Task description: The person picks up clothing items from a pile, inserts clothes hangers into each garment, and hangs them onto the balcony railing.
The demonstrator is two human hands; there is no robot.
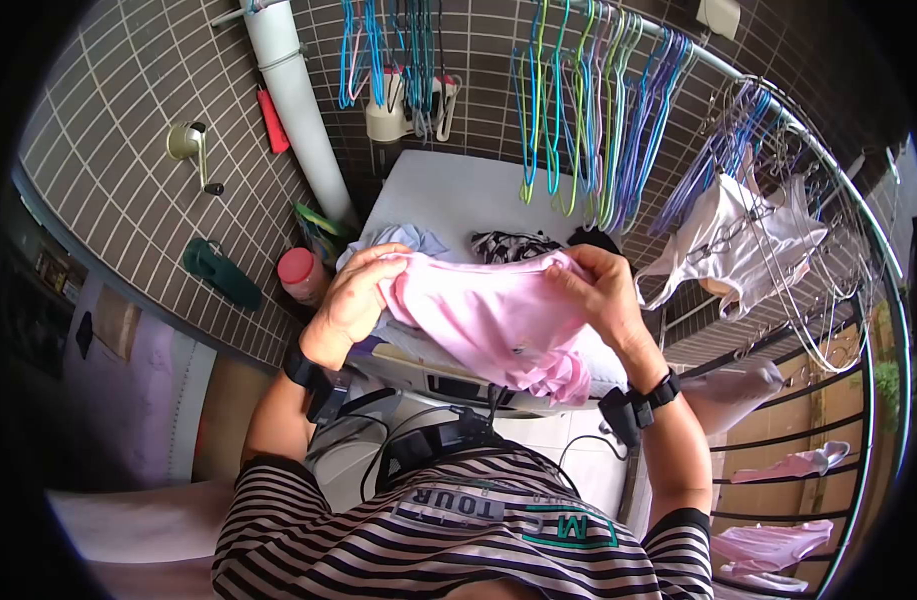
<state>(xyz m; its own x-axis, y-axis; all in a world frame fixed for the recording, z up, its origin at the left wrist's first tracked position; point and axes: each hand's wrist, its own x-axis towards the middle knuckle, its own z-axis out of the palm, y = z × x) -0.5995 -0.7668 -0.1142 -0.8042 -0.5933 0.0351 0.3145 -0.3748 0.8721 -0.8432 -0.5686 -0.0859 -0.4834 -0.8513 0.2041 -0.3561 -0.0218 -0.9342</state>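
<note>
L hand (354, 298): grip closed on the upper L end of pink cloth (489, 310), thumb on the near face. R hand (606, 292): grip closed on the upper R end, thumb on the near face too, fingers behind. Can't see exact finger spacing behind cloth on either side.

Pink cloth is up between both hands, in front of the grey-topped unit (444, 190). Top edge roughly straight w/ slight sag; lower part hangs in folds, bunched at lower R, over the unit's near edge.

On unit: pale blue-grey cloth (419, 240) by L hand, b/w patterned cloth (512, 246) just behind pink cloth, black cloth (594, 239) near R hand.

L side: jar w/ red lid (299, 270), green holder (222, 274) on tiled wall (109, 110), crank (203, 158) above it, white pipe (301, 112) running down nearer the unit.

Up top: blue hangers (364, 55) at L, mixed-colour hangers (579, 120) on curved rail (724, 68). White garment (739, 240) hangs at R, metal hangers around it. Pink garments (774, 543) at the black railing (864, 425), lower R.

Black strap + box on each wrist; striped shirt (459, 545) at bottom.
</note>
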